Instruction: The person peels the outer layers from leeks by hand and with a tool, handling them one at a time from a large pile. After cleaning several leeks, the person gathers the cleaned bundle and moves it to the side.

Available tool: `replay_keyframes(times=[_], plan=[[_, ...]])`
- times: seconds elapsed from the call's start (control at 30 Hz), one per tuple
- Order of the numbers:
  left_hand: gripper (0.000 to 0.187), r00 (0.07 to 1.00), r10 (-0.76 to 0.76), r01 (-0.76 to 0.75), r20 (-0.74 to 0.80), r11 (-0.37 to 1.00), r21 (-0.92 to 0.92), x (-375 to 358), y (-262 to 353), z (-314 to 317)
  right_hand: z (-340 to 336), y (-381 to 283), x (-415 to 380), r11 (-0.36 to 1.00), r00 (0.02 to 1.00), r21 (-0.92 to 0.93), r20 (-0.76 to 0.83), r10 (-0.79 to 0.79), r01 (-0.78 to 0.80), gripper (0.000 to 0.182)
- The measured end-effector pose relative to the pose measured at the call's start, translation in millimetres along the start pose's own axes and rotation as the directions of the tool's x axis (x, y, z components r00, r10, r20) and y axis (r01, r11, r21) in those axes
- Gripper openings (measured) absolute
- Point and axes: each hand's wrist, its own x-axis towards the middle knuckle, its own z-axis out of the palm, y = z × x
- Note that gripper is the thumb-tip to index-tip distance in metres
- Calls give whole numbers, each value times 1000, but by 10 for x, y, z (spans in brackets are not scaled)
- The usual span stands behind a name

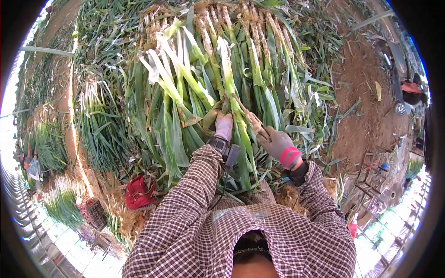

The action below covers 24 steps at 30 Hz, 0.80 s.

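Note:
My left hand [224, 124], in a pale glove, is closed around a leek [226, 65] whose white end points away from me; leaves partly hide the fingers. My right hand [276, 142], in a grey glove with a pink cuff, pinches a brown, tapering strip [251, 119] that looks like a withered outer leaf. That strip lies close along the leek's right side. Left of my hands, several leeks with clean white stalks [171, 69] rest on the pile. Beyond and to the right lie leeks with soil-stained, rooty ends [252, 23].
A tied-looking bundle of leeks [95, 120] lies to the left. A red bag [140, 192] sits near my left elbow. Loose leaves cover much of the ground. Bare brown soil [357, 116] runs along the right, with a metal frame [373, 173] and a parked vehicle [399, 83].

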Motion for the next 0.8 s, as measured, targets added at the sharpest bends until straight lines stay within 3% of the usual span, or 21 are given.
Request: replay_keyframes(times=[0.07,0.3,0.43,0.47,0.53,0.63,0.7,0.8], plan=[[42,999,-30,34,-42,994,101,-20,26,9,-70,-33,-166,999,998,-14,46,39,-38,41],[35,1000,19,-20,18,999,47,337,-304,-56,31,25,-115,1000,1000,-7,-17,22,-22,40],[28,983,-167,177,71,970,-166,-74,197,74,50,-29,208,998,997,40,-61,44,-41,40],[27,979,-156,173,129,976,-131,-122,241,47,103,-1,300,998,996,55,-86,34,-29,41],[26,962,-127,145,244,988,-60,-119,309,-30,203,51,592,997,993,60,-111,49,-43,44],[26,969,-133,164,207,976,-144,-30,177,-20,266,80,1205,998,983,60,-184,26,-15,51],[33,983,-51,70,179,992,-103,-18,107,-18,126,-40,1597,995,986,84,-150,69,-57,55],[49,982,-36,46,185,998,-52,-103,161,-49,-16,-154,2225,991,991,88,-82,109,-102,55]])
